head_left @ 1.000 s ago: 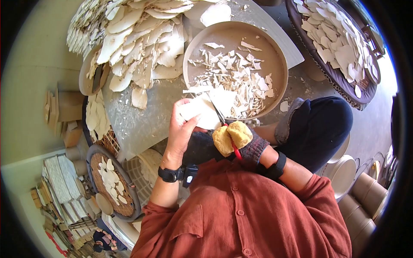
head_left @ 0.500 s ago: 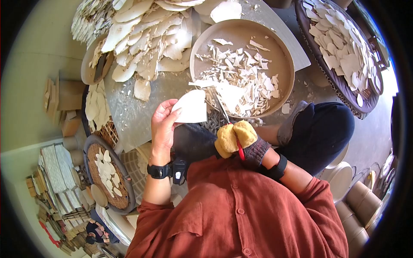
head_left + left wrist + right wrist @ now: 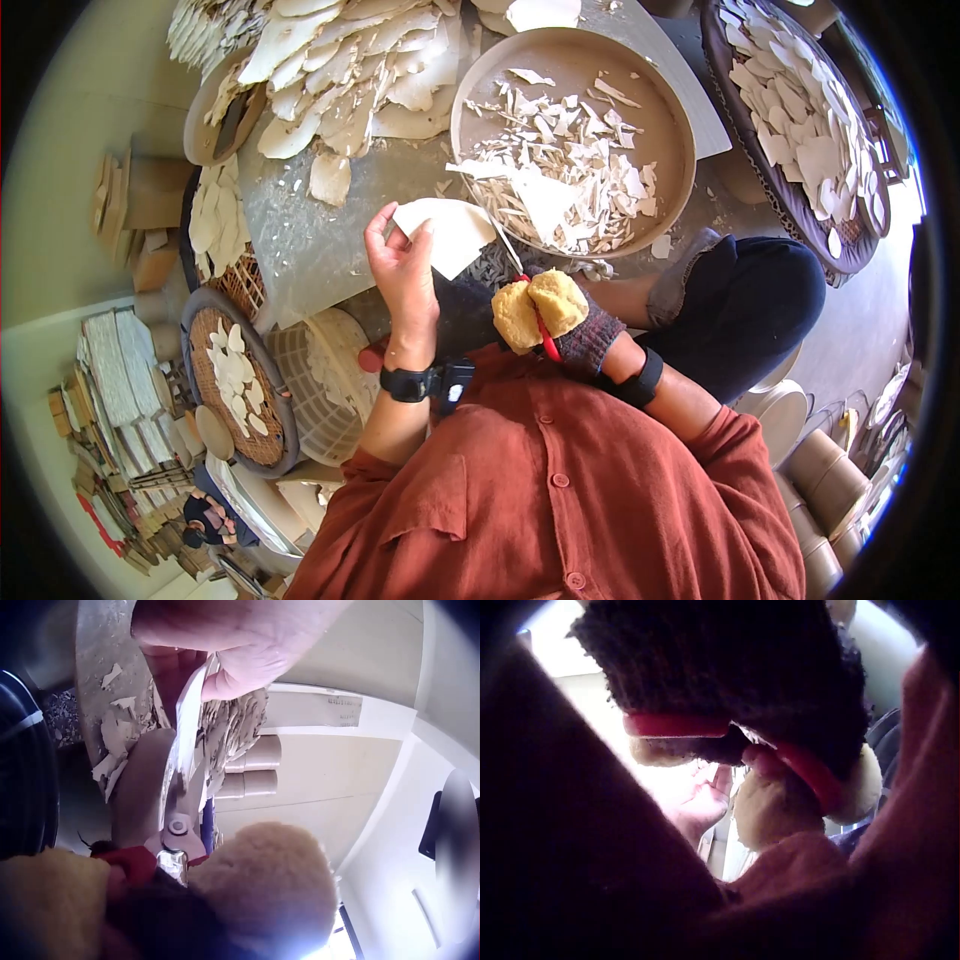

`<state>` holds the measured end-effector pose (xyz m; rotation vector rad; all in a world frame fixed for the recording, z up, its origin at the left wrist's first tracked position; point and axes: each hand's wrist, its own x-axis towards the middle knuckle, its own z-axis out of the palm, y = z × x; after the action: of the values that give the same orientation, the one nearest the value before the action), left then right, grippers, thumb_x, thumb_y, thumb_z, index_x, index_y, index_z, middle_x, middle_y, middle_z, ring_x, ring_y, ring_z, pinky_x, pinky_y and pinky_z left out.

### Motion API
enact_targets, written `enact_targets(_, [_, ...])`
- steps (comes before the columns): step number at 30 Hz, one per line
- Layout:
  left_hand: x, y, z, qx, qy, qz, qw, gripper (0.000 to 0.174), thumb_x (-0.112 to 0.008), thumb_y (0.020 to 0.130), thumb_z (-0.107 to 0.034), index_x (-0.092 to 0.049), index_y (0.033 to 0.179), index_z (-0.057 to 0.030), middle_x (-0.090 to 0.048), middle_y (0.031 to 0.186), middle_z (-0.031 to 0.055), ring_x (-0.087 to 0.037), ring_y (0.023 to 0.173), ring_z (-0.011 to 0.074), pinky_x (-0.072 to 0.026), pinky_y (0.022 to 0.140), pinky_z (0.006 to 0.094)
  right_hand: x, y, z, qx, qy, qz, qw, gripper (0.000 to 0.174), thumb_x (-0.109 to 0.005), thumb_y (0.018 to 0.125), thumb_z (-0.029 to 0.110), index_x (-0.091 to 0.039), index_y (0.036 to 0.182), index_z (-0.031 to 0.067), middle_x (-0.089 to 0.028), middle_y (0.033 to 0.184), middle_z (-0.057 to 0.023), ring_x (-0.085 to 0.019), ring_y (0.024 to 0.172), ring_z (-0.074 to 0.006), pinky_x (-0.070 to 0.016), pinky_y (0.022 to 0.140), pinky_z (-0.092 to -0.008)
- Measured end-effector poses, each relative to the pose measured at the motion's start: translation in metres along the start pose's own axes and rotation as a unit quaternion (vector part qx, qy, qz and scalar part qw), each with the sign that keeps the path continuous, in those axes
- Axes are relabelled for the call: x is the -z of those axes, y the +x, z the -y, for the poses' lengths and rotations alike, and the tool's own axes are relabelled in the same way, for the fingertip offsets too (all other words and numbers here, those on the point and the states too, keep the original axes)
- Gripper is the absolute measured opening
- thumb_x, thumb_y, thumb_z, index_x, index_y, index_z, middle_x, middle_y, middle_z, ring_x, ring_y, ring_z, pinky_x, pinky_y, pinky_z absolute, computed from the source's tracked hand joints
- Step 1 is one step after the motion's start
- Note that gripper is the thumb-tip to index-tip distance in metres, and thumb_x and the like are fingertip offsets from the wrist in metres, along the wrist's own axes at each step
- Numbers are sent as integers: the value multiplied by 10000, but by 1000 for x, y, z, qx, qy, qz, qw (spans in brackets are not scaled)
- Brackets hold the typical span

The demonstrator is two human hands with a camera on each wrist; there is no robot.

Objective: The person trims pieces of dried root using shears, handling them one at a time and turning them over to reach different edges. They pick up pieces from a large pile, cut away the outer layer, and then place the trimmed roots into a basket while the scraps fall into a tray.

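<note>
Scissors [image 3: 549, 344] are partly hidden by yellow padding [image 3: 560, 302] and a glove [image 3: 597, 337].

White sheet [image 3: 452, 230], red scissor handles [image 3: 549, 347] (plus yellow padding [image 3: 560, 301]).

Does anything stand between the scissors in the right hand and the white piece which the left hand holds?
Nothing visible does: in the head view, the scissors in the gloved right hand reach to the edge of the white piece in the left hand.
</note>
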<state>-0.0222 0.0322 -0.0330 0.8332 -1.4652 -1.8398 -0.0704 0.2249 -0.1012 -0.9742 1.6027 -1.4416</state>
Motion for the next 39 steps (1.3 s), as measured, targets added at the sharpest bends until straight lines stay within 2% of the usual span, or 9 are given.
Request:
enact_targets(13, [-4,0,1,9,1,54,999,457,-526,867,16,-396,1304,-13,-570,1134,96,-564,985,122,-473,847,261,10,4,43,104,-183,16,977,182,-605,833,118,-601,994,35,-637,957,-109,-610,890,-238,-487,783,-326])
enact_targets(20, [-2,5,0,34,11,99,994,450,-526,870,-2,-398,1302,10,-570,1139,84,-563,987,116,-465,855,247,3,3,33,33,-8,22,999,224,-631,799,85,-593,1014,34,-632,983,-105,-610,899,-238,-483,792,-321])
enact_targets(22, [-5,-2,9,23,23,114,993,451,-535,868,-19,-408,1299,20,-570,1110,64,-559,909,80,-473,774,212,3,9,33,38,40,2,998,214,-626,801,73,-595,1008,33,-633,981,-110,-609,892,-245,-483,783,-323])
enact_targets(26, [-4,-3,2,48,12,133,990,449,-519,874,-18,-399,1304,28,-564,1122,62,-548,926,71,-469,783,208,5,7,21,126,-134,-15,983,177,-569,841,85,-591,1007,28,-630,989,-122,-606,875,-255,-482,759,-325])
enact_targets(29, [-3,1,-7,76,18,172,982,439,-503,878,-16,-398,1302,33,-572,1114,71,-556,935,85,-474,796,220,1,6,17,52,-57,5,997,160,-553,851,94,-600,991,34,-636,965,-112,-607,877,-255,-481,761,-326])
enact_targets(31, [-5,-2,-7,89,22,204,975,437,-496,878,-10,-396,1301,39,-567,1139,89,-560,970,108,-472,829,246,7,8,22,117,-162,-26,979,165,-574,831,98,-598,983,38,-635,946,-104,-603,882,-258,-480,763,-335])
enact_targets(35, [-13,-7,-16,98,23,204,974,441,-510,873,-14,-401,1296,40,-562,1151,94,-556,993,122,-464,849,258,14,7,35,160,-134,-54,976,139,-588,802,96,-588,932,46,-631,910,-115,-599,843,-290,-481,749,-347])
enact_targets(38, [-9,-5,-14,76,58,207,974,437,-508,873,-14,-400,1293,45,-566,1137,95,-557,985,124,-461,852,260,17,5,46,140,-158,-58,976,137,-588,802,102,-587,928,49,-629,896,-131,-597,829,-311,-482,739,-353])
enact_targets(39, [-7,-3,-20,84,62,219,970,457,-520,863,-18,-398,1303,16,-576,1095,82,-570,914,103,-477,794,233,24,0,52,120,-224,-19,967,137,-588,821,134,-581,922,41,-632,899,-121,-610,846,-272,-485,748,-341])
